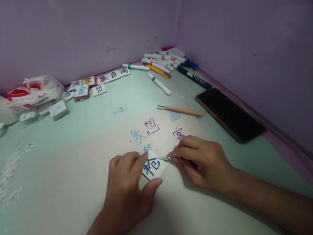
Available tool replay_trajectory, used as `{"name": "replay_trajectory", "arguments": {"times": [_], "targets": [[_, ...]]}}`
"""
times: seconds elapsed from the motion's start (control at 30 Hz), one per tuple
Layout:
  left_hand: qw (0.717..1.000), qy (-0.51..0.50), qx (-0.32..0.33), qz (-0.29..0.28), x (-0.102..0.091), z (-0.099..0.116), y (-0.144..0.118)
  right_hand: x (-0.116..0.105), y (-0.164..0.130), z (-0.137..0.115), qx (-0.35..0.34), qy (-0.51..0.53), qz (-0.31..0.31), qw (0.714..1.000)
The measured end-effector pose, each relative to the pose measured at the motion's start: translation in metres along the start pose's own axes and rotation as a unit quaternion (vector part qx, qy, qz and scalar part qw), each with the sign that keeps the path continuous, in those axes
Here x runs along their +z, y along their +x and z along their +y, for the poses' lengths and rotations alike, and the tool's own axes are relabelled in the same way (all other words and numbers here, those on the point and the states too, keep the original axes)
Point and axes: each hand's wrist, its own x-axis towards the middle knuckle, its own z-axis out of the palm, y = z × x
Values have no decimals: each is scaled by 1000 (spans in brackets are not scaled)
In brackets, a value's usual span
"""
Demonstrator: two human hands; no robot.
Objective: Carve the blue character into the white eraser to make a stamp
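My left hand [130,182] grips a small white square tile [155,166] by its edges, fingers on the far side and thumb on the near side. A dark blue written character covers the tile's face. Pinched in my right hand [205,161] is a craft knife [168,158], most of its handle hidden by the fingers. Its thin blade lies at the tile's right corner; whether it cuts in I cannot tell. Just beyond my hands, characters in blue and purple [152,126] are written on the tabletop [75,179].
A wooden-handled carving tool [185,111] lies beyond my right hand, with a phone [231,114] to its right. Several markers [160,84] lie towards the corner. Lettered tiles [99,89], an eraser-like block [58,109] and a tissue pack [36,92] line the back. White shavings [5,180] are scattered at left.
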Motion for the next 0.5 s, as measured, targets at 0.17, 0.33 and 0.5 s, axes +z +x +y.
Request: {"name": "replay_trajectory", "arguments": {"times": [0.17,0.33,0.5], "targets": [[1000,-2,-3,1,1,0,1,2,0,-1,-3,-24,5,1000],[1000,1,-9,-9,1,0,0,-1,1,-2,-12,-12,-16,1000],[1000,-3,-14,-15,-1,0,-1,-2,1,-1,3,22,-5,1000]]}}
